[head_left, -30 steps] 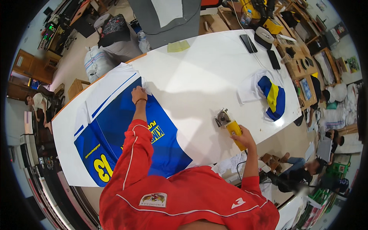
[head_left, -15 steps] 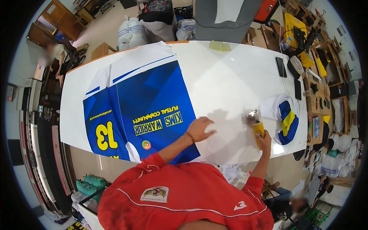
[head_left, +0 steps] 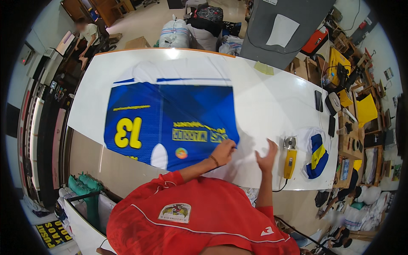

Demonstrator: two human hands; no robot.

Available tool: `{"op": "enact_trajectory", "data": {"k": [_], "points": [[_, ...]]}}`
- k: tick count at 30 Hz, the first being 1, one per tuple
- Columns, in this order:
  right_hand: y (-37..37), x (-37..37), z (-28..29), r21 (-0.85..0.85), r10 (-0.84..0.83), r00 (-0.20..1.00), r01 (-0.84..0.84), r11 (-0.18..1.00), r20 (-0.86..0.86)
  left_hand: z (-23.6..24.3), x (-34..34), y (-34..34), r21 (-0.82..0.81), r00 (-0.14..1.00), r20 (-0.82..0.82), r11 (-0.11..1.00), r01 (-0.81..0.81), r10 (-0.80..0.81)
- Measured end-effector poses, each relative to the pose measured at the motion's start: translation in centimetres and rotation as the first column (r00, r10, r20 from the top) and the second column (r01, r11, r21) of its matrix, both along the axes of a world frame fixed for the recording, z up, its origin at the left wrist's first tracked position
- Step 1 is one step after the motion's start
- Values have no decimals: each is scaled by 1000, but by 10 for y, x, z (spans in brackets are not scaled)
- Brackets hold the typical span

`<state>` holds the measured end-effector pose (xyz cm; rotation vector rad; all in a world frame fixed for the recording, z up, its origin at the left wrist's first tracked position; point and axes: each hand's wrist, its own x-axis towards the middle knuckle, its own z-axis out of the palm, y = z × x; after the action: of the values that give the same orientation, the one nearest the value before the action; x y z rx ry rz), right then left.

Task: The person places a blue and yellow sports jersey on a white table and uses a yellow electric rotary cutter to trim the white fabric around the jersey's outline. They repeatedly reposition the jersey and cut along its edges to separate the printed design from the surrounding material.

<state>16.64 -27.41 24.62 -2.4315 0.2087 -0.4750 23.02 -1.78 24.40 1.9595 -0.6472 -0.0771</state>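
My left hand [head_left: 223, 152] pinches the lower right edge of the blue printed jersey fabric [head_left: 191, 106], which has yellow lettering, white upper parts and slight motion blur. It lies across the left half of the white table [head_left: 87, 102]. My right hand [head_left: 265, 156] is open just right of the fabric, fingers apart and holding nothing. A yellow electric cloth cutter [head_left: 289, 163] with a metal head rests beside it, its cord running toward the near edge. Further right sits a bunched white, blue and yellow garment [head_left: 315, 159].
Phones [head_left: 318, 101] and a case [head_left: 333, 103] lie at the table's right end, near a cluttered wooden bench [head_left: 344, 170]. Sacks [head_left: 174, 34] and a grey cabinet [head_left: 284, 19] stand behind. A seated person [head_left: 87, 36] is at back left; others work at lower right.
My left hand moved from the fabric's top down to its lower right edge, and the fabric shifted. My right hand let go of the cutter, which now rests on the table.
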Motion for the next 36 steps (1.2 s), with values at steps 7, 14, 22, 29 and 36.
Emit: {"op": "enact_trajectory", "data": {"k": [7,14,22,29,36], "points": [[61,72,25,108,346,925,-364,925,156,209,-28,44,-454,642,-178,641,619,-746],[8,94,138,291,17,929,-133,948,370,319,17,193,346,971,237,937,-43,-43],[-34,112,336,-105,93,692,-26,994,716,364,66,311,62,397,786,578,-814,474],[-104,283,335,148,33,930,-93,984,365,342,167,365,-123,261,697,470,-874,668],[1,345,284,928,359,933,-142,344,10,303,247,371,-415,704,-456,570,-709,544]]}}
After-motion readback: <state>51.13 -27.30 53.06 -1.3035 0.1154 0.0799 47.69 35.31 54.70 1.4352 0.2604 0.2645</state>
